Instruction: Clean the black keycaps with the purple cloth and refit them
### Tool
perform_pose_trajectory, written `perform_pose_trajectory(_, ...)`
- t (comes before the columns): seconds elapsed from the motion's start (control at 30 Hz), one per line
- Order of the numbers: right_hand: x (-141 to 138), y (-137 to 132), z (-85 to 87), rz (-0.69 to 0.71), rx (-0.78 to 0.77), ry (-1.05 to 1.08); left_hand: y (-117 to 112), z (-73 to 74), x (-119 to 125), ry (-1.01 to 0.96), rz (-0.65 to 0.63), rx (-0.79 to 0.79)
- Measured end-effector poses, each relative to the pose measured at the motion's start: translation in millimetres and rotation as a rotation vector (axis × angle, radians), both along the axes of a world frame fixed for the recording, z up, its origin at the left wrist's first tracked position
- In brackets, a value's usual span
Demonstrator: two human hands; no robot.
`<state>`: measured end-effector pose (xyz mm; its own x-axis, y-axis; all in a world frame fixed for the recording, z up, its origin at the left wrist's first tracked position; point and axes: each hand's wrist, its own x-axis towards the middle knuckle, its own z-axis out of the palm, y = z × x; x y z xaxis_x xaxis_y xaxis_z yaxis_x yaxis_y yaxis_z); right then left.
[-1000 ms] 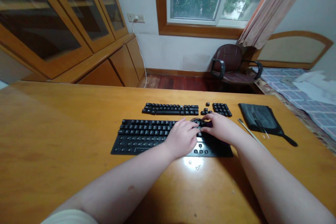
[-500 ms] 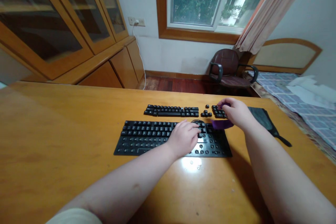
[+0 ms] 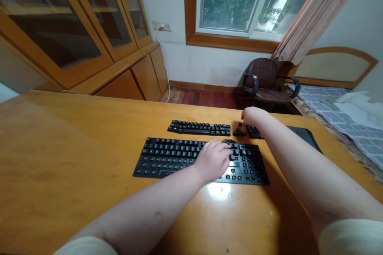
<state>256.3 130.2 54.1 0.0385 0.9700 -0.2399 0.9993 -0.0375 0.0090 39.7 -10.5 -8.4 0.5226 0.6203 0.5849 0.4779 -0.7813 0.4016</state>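
Observation:
A black keyboard (image 3: 167, 152) lies on the wooden desk. Its upper rows carry keycaps, while bare switches show in the lower rows and on the right. My left hand (image 3: 213, 160) rests on it right of the middle, fingers stretched out and lying flat. Beyond the keyboard, my right hand (image 3: 254, 116) is bent downward with curled fingers, close to a loose keycap (image 3: 240, 124). Part of a purple strip (image 3: 254, 131) shows beneath this hand, over a group of black keycaps; the wrist hides the rest. The fingertips are mostly hidden.
Rows of removed keycaps (image 3: 199, 128) lie behind the keyboard, with a small cluster of keycaps (image 3: 239, 132) to their right. A dark flat pouch (image 3: 305, 135) sits at the desk's right. Past the desk stand a chair (image 3: 263, 75) and a cabinet (image 3: 119, 67).
My right hand has moved left and farther away, turning downward; the purple strip has gone from above the keyboard to beneath this hand. My left hand stays on the keyboard. The view has shifted slightly.

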Motion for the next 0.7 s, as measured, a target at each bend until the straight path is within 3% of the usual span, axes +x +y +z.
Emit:
perform_pose_trajectory(0.17,-4,6,-12.0,-0.019,-0.068,-0.061,0,0.2,0,0.004,0.0,-0.013)
perform_pose_trajectory(0.37,-4,-3,-16.6,-0.019,-0.034,-0.089,-1,-0.5,0,0.006,-0.011,-0.014)
perform_pose_trajectory(0.53,-4,-23,14.7,-0.027,0.05,-0.097,-1,1.7,0,0.002,-0.007,-0.01)
perform_pose_trajectory(0.7,-23,-87,53.1,-0.009,0.296,0.137,-2,9.4,-1,-0.012,0.02,-0.075)
